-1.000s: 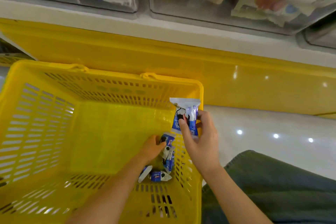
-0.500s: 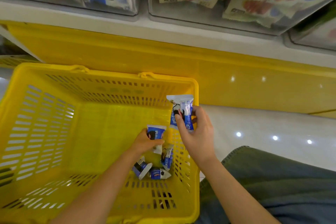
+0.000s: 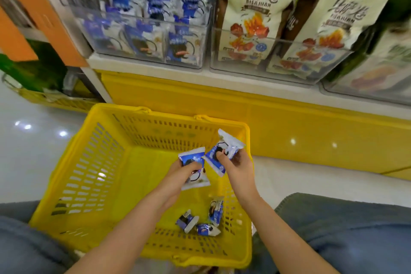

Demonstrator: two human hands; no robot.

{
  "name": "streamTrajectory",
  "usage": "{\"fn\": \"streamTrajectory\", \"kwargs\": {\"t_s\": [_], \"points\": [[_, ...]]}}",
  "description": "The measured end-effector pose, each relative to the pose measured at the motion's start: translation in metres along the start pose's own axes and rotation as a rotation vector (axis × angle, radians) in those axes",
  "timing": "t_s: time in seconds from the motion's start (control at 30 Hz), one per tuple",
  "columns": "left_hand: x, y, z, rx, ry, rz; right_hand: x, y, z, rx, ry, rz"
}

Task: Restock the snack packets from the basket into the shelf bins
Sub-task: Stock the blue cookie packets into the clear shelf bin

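Observation:
A yellow plastic basket (image 3: 93,176) sits on the floor below the shelf. My left hand (image 3: 178,176) grips a blue and white snack packet (image 3: 192,158) above the basket's floor. My right hand (image 3: 238,164) pinches another blue and white packet or two (image 3: 219,151) near the basket's right rim. Three more packets (image 3: 201,221) lie in the basket's near right corner. A clear shelf bin (image 3: 142,35) above, at the left, holds several matching blue packets.
Clear bins (image 3: 278,51) to the right hold cream snack bags with orange print. A yellow base panel (image 3: 289,122) runs under the shelf. My knees in blue trousers (image 3: 355,229) flank the basket. A second yellow basket (image 3: 55,100) stands at far left on the glossy floor.
My left hand has lifted a packet out of the basket's corner pile up beside my right hand. The view has tilted upward, showing the shelf bins.

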State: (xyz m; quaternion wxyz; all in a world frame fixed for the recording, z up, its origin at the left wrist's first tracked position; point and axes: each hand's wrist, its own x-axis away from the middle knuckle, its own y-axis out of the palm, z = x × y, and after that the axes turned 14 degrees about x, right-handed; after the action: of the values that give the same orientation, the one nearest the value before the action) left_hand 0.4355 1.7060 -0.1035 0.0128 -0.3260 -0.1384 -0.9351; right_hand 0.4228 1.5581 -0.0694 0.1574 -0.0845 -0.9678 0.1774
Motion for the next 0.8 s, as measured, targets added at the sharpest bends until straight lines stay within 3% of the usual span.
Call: {"fn": "streamTrajectory", "kwargs": {"t_s": [0.17,0.27,0.33,0.47,0.63,0.8], "points": [[0.027,-0.006,0.046,-0.044,0.105,-0.014,0.015,0.006,-0.039,-0.41,0.113,-0.278],[0.046,-0.013,0.079,0.106,0.119,-0.156,0.02,0.007,-0.062,-0.454,0.065,-0.328],[0.058,-0.018,0.097,0.004,0.211,-0.193,0.024,0.01,-0.075,-0.395,0.053,-0.306],[0.07,-0.031,0.124,-0.102,0.438,-0.075,0.028,0.015,-0.1,-0.165,0.023,-0.318],[0.079,-0.042,0.164,-0.358,0.573,-0.072,0.019,0.007,-0.142,0.012,-0.071,-0.276],[0.083,-0.047,0.184,-0.298,0.625,-0.099,0.013,0.007,-0.171,0.226,-0.297,-0.148]]}}
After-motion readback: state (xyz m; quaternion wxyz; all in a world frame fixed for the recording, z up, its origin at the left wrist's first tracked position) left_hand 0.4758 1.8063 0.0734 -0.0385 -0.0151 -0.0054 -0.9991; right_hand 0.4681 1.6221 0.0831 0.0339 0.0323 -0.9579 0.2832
